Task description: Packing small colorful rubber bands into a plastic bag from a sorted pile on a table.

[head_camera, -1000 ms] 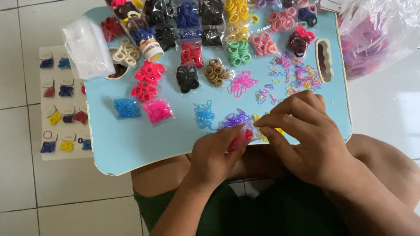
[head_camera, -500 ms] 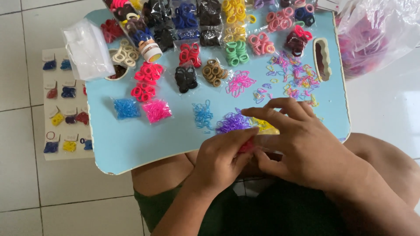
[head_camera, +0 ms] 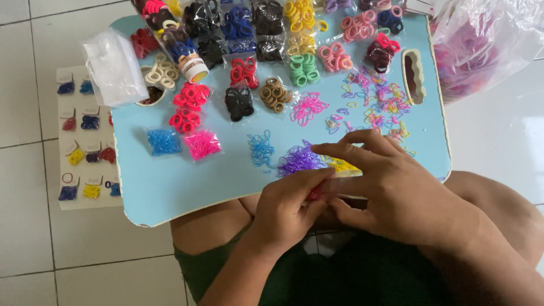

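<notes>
Blue tray [head_camera: 170, 187] near edge, hands pinching red bands [head_camera: 313, 194]

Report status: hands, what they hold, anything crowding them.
Left hand and right hand pinch small red bands together. Purple band pile just beyond the fingers, on blue tray.

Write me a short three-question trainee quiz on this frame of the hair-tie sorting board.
1. True or false: both hands meet at the near edge of the light blue board.
2. Multiple choice: which loose pile lies closest to the right hand? A) purple bands B) green hair ties C) white hair ties
3. Short answer: what colour is the small thing pinched between the hands?

Key
1. True: the left hand and the right hand touch there.
2. A: the purple bands lie just beyond the fingertips; the green hair ties and white hair ties sit farther up.
3. Red, mostly hidden by the fingers.
</notes>
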